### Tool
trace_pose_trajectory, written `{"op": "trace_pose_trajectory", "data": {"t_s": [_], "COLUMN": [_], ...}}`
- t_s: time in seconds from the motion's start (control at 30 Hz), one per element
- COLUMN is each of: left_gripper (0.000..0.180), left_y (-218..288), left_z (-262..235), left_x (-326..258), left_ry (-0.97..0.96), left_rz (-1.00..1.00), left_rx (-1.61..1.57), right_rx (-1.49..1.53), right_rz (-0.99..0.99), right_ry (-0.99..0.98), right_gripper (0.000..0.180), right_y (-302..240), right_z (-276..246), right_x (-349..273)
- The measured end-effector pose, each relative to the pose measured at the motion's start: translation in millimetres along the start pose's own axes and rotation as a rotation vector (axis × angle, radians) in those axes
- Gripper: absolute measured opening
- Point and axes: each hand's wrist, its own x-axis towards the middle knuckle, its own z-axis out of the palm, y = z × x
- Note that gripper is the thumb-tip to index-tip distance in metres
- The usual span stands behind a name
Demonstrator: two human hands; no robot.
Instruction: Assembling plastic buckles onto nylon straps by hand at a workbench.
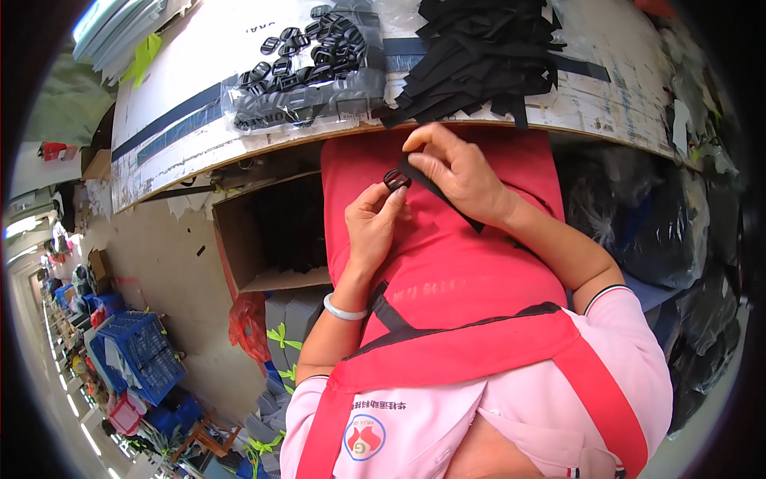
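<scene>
Between the thumb and fingers of my left hand [372,225] is a small black plastic slide buckle [396,179]. My right hand [464,176] pinches a short black webbing strap [444,196] close to its upper end, right beside the buckle. The strap's other end hangs down over my red apron [447,255]. Whether the strap passes through the buckle's slot, I cannot tell, as the fingers partly cover it. Both hands are just in front of the table edge. Beyond them on the table are a clear plastic bag [351,104] with several more black buckles and a heap of black straps [479,64].
The worn white table [175,140] spans the far side. Below it at the left stands an open cardboard box [275,281] with dark contents. Dark plastic bags [662,231] crowd the right. A blue crate [144,355] stands on the floor at far left.
</scene>
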Motion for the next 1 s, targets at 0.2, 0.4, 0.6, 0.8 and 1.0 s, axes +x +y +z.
{"op": "trace_pose_trajectory", "data": {"t_s": [0.2, 0.4, 0.6, 0.8, 1.0], "left_gripper": [0.013, 0.011, 0.009, 0.007, 0.014], "left_y": [-1.4, -6.3, -3.2, -2.1, -2.3], "left_z": [0.5, 1.9, 7.1, 7.9, 4.6], "left_x": [-4.6, -0.7, -1.9, 1.5, 3.7], "left_ry": [0.007, 0.017, 0.031, 0.082, 0.125], "left_rz": [0.048, 0.153, 0.032, 0.364, 0.505], "left_rx": [0.115, 0.240, 0.140, 0.487, 0.620], "right_rx": [0.283, 0.500, 0.517, 0.518, 0.428], "right_rz": [0.401, 0.484, 0.454, 0.452, 0.423], "right_ry": [-0.261, -0.171, -0.168, -0.077, -0.087], "right_gripper": [0.025, 0.021, 0.020, 0.018, 0.021], "right_y": [6.0, 5.6, 7.6, 14.0, 20.3], "right_z": [2.1, 6.2, 7.5, 14.3, 19.0], "right_x": [-13.4, -13.4, -14.3, -12.4, -13.4]}}
